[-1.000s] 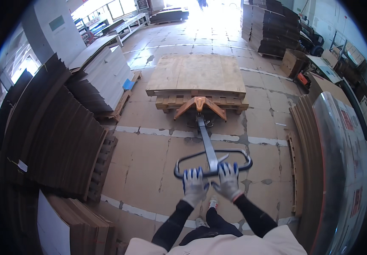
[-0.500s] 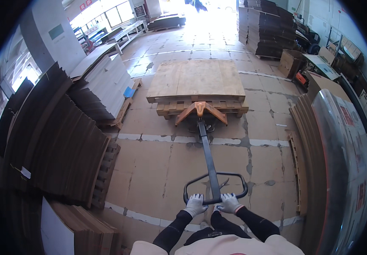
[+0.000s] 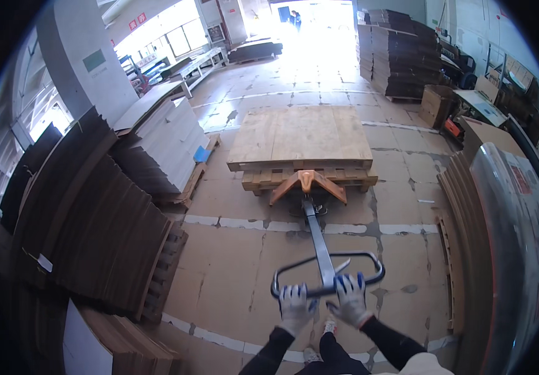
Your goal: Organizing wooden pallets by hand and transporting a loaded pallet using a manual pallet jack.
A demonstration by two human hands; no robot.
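My left hand, in a white glove with blue fingertips, lies against the near bar of a dark looped pallet jack handle. My right hand, gloved alike, rests on the same bar just right of the handle's shaft. The fingers of both hands stretch up across the bar, tips showing and thumbs held apart from it. Beyond the handle, the orange pallet jack stands at the near side of a wooden pallet. A broad plywood sheet covers the pallet. The jack's forks are hidden.
Tall stacks of brown cardboard and white sheets line the left on pallets. At right stand upright boards and a plastic-wrapped stack. A cardboard box and dark stacks are farther back. A person is near the bright doorway.
The handle looks larger and nearer, its bar shifted slightly right. My hands have gone from wrapped round the bar to fingers extended over it. The whole view has tilted upward.
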